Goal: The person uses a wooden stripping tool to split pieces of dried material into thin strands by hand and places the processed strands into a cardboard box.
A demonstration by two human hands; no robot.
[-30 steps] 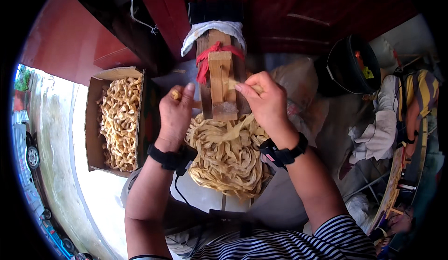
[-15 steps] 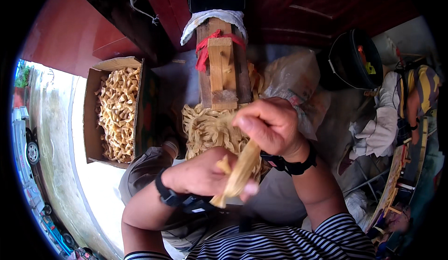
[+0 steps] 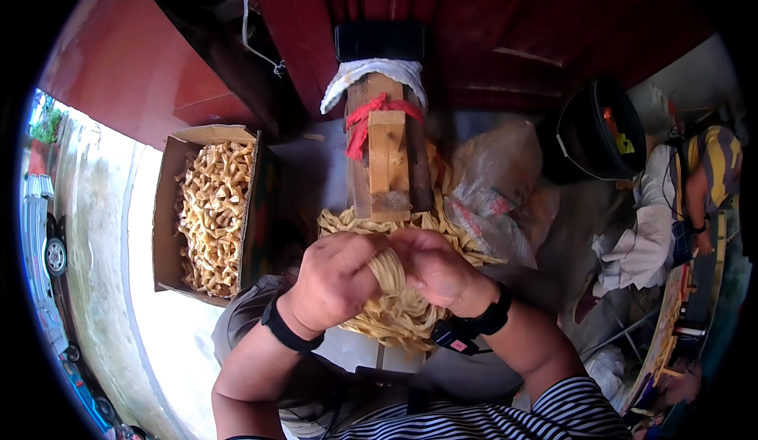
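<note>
My left hand (image 3: pixel 334 278) and my right hand (image 3: pixel 444 274) meet at the lower middle, both closed on a folded bundle of tan, ribbon-like strips (image 3: pixel 388 272). My left fingers wrap round its left side; my right thumb and fingers grip it from the right. A loose heap of the same strips (image 3: pixel 404 331) lies beneath them. Just above my hands stands a wooden block device (image 3: pixel 388 156) tied with red cloth (image 3: pixel 357 134), a white towel (image 3: pixel 371 70) draped over its top.
A cardboard box (image 3: pixel 207 219) of small knotted tan pieces stands left. A black phone (image 3: pixel 379 41) sits at the top. A crumpled plastic sack (image 3: pixel 497 187) and black bucket (image 3: pixel 596 132) are on the right, with another person's arm (image 3: pixel 696 203) beyond. A red door (image 3: pixel 505 14) is behind.
My hands have left the wooden block and come together lower down over the heap. Since half a second ago they have drawn level, gathering the dangling strip into a folded bundle.
</note>
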